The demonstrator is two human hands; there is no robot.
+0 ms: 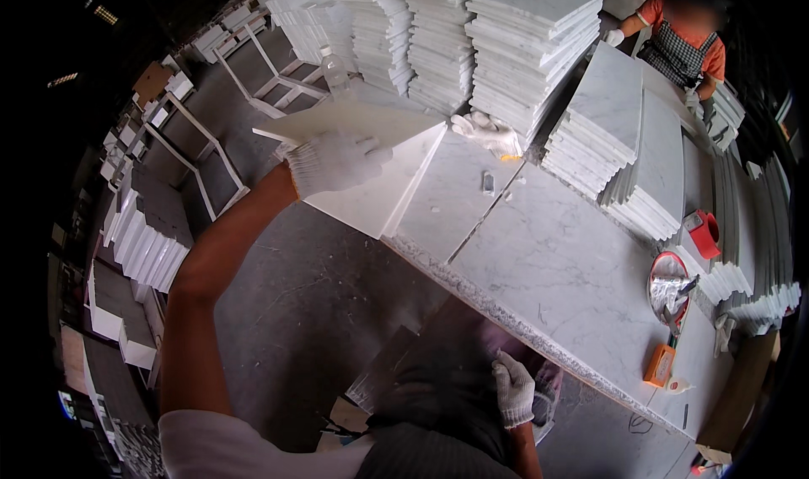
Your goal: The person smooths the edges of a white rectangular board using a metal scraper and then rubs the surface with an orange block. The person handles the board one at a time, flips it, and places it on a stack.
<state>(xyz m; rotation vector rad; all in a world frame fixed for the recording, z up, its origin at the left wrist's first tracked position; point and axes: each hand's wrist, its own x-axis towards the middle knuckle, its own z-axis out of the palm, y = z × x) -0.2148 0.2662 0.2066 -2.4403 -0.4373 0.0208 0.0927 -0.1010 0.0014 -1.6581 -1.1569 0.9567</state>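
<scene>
My left hand [337, 167], in a white knitted glove, reaches to the table's left end. Its slightly blurred fingers are stretched out flat over a thin pale stone slab [379, 121]. Beneath and beside that slab shows another pale slab [409, 176], jutting past the table edge. Low by my lap, below the front edge of the marble table [548, 251], my gloved right hand [514, 388] is closed with curled fingers. A blurred pinkish patch [502, 339] shows just above it; what the fingers hold, if anything, cannot be made out.
Tall stacks of marble slabs [531, 49] line the far side. A loose white glove [487, 131] lies before them. At right are a red tape dispenser [702, 235], a tub of grey paste [670, 287] and an orange container [659, 364]. A co-worker [681, 49] stands far right.
</scene>
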